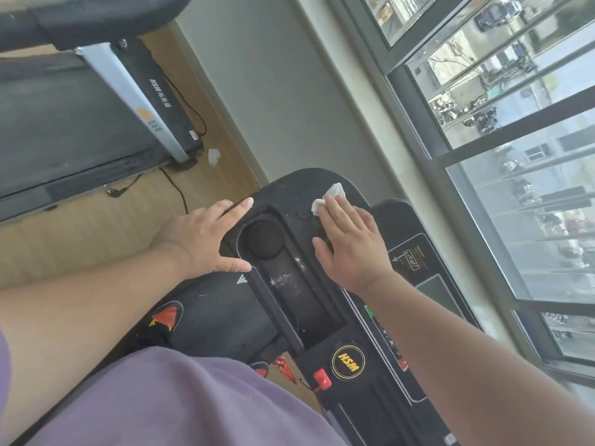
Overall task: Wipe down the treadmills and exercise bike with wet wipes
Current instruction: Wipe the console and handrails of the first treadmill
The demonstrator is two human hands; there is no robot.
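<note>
The view is tilted. A black treadmill console (pixel 289 284) with a round cup holder (pixel 265 239) and a yellow-ringed logo sits in front of me. My right hand (pixel 351 246) lies flat on the console's upper left corner and presses a white wet wipe (pixel 328 197) under straight fingers; part of the wipe sticks out past the fingertips. My left hand (pixel 206 239) rests on the console's left edge beside the cup holder, fingers straight, thumb along the rim. A second treadmill (pixel 80 117) stands at the upper left.
A crumpled white wipe (pixel 213 156) lies on the wooden floor near the second treadmill's front, with black cables beside it. A grey wall and large windows (pixel 515 156) run along the right. A red safety key (pixel 322 378) sits low on the console.
</note>
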